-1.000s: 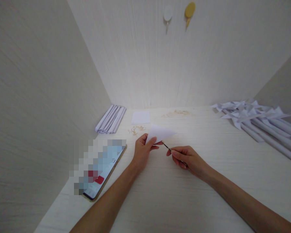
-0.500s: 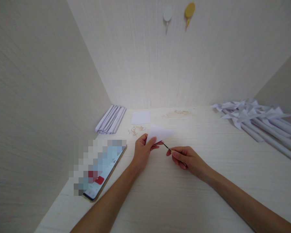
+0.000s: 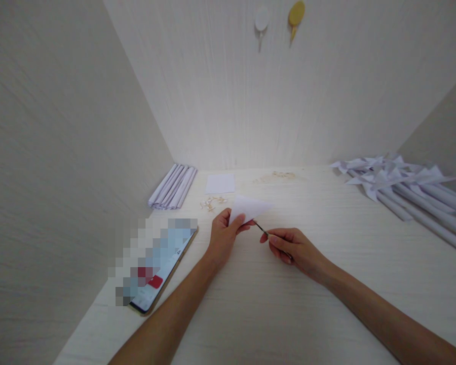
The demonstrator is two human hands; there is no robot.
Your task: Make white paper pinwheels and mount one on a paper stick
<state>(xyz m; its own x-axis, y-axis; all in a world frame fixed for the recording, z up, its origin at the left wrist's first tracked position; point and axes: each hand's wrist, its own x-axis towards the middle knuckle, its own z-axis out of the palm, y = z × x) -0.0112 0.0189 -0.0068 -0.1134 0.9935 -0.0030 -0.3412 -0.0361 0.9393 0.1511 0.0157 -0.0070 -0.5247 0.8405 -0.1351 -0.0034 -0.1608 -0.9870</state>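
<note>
Paper triangle [image 3: 251,207] pinched over a pale bench [image 3: 228,314]

From my distant seat I saw the smooth white piece near the middle of the view, its narrow point aimed rightward and its flat face turned up. The left hand [image 3: 223,234] had a grasping grip on it: the thumb pressed on the face, and the fingers curled behind and below. The right hand [image 3: 292,246] had its grip closed round a slim, dark tool [image 3: 261,229]; much of the handle lay hidden among the fingers, so I could not make out its full shape. Its tip reached the paper's lower edge, right beside the left hand; I could not tell whether it touched.

The bench showed fine streaks like wood grain. Just behind the left hand I had a scatter of thin, pale bits [image 3: 214,202], and behind them a flat, four-cornered white sheet [image 3: 220,183]. More straw-coloured slivers [image 3: 284,175] lay near the back wall [image 3: 213,101]. On the left were rolled paper tubes [image 3: 174,187], side by side, and nearer to me a glossy phone [image 3: 175,264], partly masked by pixel blocks. Far right, crisp, pointed paper folds [image 3: 397,177] sat heaped over longer white tubes [image 3: 427,207]. On the wall were two rounded hooks, a white hook [image 3: 262,19] and a yellow hook [image 3: 296,13].
</note>
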